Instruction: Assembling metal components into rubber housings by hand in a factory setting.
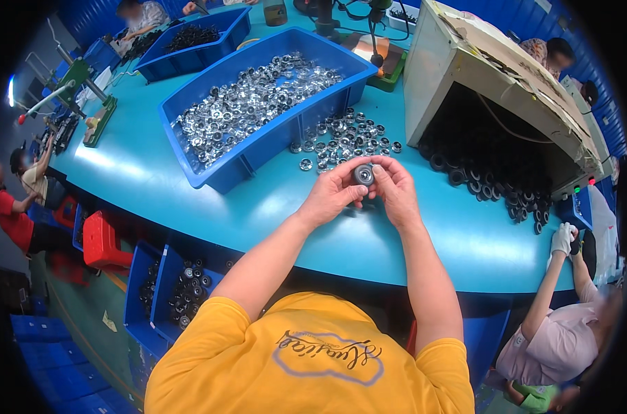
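Note:
Between my two hands, just above the teal tabletop, is a small black wheel (363, 174) with a shiny silver hub. My left hand (332, 195) is closed on its left side, thumb and fingers at the rim. On the opposite side, my right hand (394, 188) grips it with thumb and fingertips. Just beyond my hands lies a loose spread of shiny silver hubs (358, 138). Behind them, a large blue bin (217, 176) holds a heap of the same silver parts (258, 100). Black rubber rings (489, 190) spill toward my right from a box-like housing.
The worn cream housing (434, 52) stands at the right of the teal table (230, 221). A second blue bin (234, 31) with dark parts sits far left, near a green hand press (103, 121). Below the table edge, blue crates (163, 290) hold wheels. A gloved co-worker (555, 331) sits at right.

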{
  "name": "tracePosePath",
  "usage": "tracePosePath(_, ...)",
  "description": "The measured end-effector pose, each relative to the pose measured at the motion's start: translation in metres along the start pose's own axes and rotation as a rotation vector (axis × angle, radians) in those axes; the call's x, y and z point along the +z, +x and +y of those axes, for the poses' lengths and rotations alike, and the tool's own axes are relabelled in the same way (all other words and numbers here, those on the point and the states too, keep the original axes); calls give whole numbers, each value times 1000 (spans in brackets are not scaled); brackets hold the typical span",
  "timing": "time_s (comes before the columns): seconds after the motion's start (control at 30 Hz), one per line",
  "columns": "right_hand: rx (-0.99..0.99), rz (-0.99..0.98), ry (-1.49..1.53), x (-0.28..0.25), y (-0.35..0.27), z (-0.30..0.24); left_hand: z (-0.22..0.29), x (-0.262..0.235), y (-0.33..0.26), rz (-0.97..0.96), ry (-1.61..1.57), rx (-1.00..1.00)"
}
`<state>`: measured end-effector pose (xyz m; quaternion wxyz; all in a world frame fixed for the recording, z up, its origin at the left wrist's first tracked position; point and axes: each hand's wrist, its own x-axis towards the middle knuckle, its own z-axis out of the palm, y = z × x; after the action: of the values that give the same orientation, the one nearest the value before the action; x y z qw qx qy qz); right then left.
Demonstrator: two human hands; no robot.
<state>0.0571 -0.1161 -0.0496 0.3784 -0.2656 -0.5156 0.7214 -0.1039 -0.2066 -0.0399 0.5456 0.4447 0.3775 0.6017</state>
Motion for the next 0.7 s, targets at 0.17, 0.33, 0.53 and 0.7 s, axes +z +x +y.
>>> tracePosePath(0.17,-3,-17,-23,5,-3,-5,1,0,-2,26,106,1)
tracePosePath(0.33,46,-31,-40,5,-5,-6,2,3,-5,44,242,10)
tracePosePath(0.53,86,-23,-32,5,-4,-7,4,5,-3,42,137,-6)
tracePosePath(0.7,-292,337,-391,-30,2,-33,21,-5,-38,140,49,101)
